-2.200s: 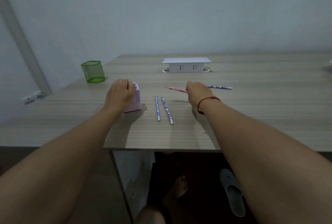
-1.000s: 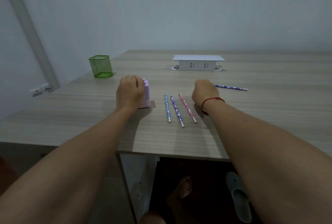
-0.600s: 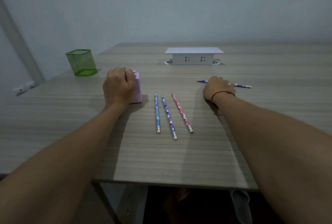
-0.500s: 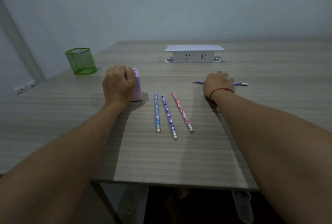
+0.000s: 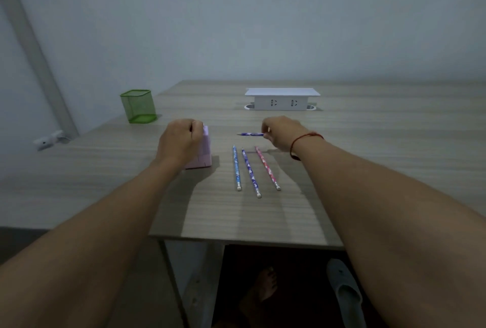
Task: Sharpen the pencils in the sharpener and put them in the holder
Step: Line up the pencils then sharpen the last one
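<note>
My left hand (image 5: 181, 141) grips the pink sharpener (image 5: 203, 149), which stands on the wooden table (image 5: 368, 159). My right hand (image 5: 282, 132) pinches a purple patterned pencil (image 5: 250, 134) and holds it level above the table, its tip pointing left toward the sharpener. Three more pencils lie side by side between my hands: a blue pencil (image 5: 236, 168), a purple pencil (image 5: 250, 172) and a pink pencil (image 5: 267, 168). The green mesh holder (image 5: 138, 106) stands at the back left, apart from both hands.
A white power socket box (image 5: 282, 99) sits at the back centre of the table. The table's front edge runs just below the pencils. Under the table I see a bare foot (image 5: 264, 284) and a grey slipper (image 5: 345, 293).
My right hand has picked up the purple patterned pencil from the table at the right and carried it left toward the sharpener. My left hand stays on the sharpener.
</note>
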`<state>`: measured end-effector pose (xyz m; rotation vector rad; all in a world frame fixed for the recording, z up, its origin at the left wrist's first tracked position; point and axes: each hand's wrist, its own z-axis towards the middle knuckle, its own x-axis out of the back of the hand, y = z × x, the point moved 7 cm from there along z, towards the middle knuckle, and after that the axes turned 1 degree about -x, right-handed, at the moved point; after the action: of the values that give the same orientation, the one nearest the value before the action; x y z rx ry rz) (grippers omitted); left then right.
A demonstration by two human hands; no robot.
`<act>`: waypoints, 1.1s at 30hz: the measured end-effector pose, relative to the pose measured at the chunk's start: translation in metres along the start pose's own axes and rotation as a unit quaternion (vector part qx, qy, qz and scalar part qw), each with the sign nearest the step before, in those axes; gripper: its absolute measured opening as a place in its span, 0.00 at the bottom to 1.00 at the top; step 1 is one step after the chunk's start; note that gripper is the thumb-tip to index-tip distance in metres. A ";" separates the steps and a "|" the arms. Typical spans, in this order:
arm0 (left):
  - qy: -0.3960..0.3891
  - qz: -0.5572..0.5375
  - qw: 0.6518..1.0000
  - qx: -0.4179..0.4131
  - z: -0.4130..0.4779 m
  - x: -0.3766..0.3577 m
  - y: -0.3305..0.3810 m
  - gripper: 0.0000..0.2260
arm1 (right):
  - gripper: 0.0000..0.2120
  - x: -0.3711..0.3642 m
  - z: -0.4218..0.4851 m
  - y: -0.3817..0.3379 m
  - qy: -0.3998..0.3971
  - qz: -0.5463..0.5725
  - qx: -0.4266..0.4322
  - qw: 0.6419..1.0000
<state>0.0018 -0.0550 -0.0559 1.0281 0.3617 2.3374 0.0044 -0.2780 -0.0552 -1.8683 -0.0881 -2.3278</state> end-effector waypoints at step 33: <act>-0.012 -0.029 0.998 0.053 -0.036 0.029 0.003 0.15 | 0.08 0.006 -0.035 -0.077 -0.019 0.023 0.066 0.997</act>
<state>-0.0423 -0.0408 -0.0614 1.0803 0.5035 2.2715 -0.0425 -0.2073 -0.0527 -1.8320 -0.1948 -2.1987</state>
